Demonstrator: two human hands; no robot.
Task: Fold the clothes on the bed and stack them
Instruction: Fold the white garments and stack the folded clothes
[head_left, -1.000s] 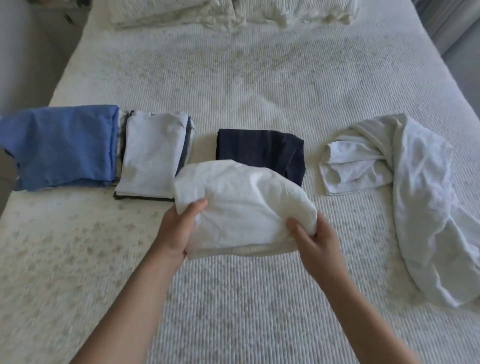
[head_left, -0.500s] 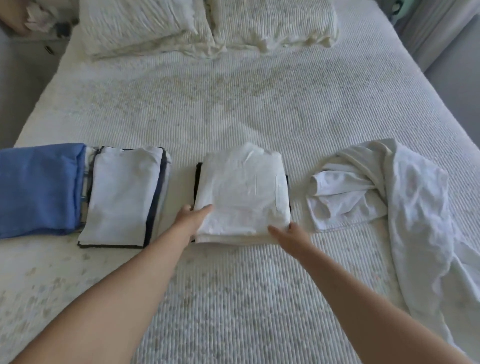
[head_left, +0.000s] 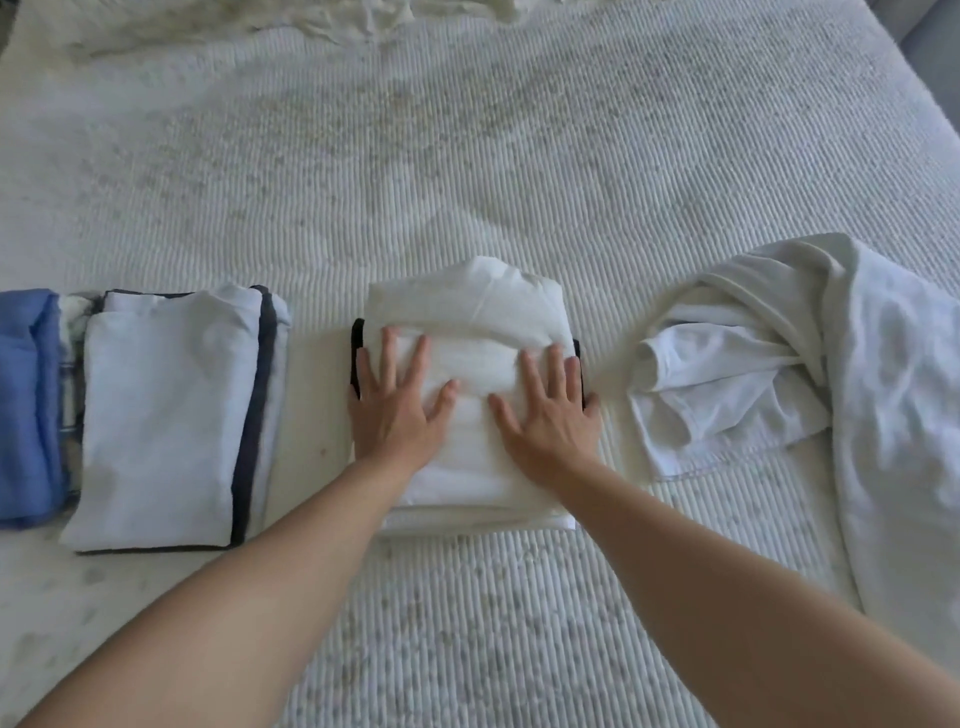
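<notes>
1. From the head view, the left hand (head_left: 397, 410) and right hand (head_left: 550, 415) lie flat, side by side, fingers straight and spread, pressing down on the folded white garment (head_left: 467, 322) without gripping it.
2. That white piece sits on top of a dark folded garment (head_left: 356, 358), of which only thin edges show at the left and right sides; together they make the middle stack on the bed (head_left: 467, 156).
3. To the left lies a pale folded stack (head_left: 166, 415) with dark edging beneath, and just beside it, at the frame's edge, a blue folded garment (head_left: 26, 405).
4. To the right a loose white garment (head_left: 779, 374) lies crumpled and unfolded, apart from the middle stack.
5. I judge the step in hand to be smoothing the freshly stacked piece. The next move likely calls for lifting both hands away and reaching right for the crumpled garment, spreading it flat before folding.
</notes>
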